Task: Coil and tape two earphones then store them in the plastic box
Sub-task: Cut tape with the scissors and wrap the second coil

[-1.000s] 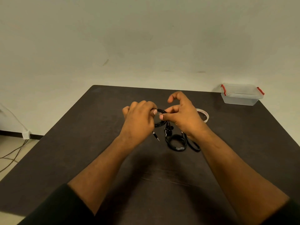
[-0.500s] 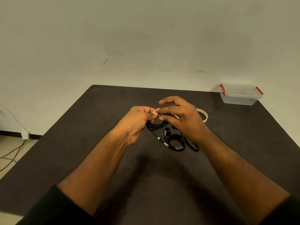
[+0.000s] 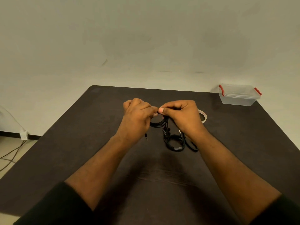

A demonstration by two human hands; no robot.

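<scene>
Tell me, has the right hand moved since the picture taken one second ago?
Yes, slightly. The right hand has closed its raised fingers and now meets the left hand, pinching the black earphone cable. Against the tape roll it sits about where it did.

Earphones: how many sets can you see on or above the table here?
2. One earphone is held between the left hand and right hand; the other earphone lies coiled on the table just below the right wrist. None shows inside the plastic box.
</scene>
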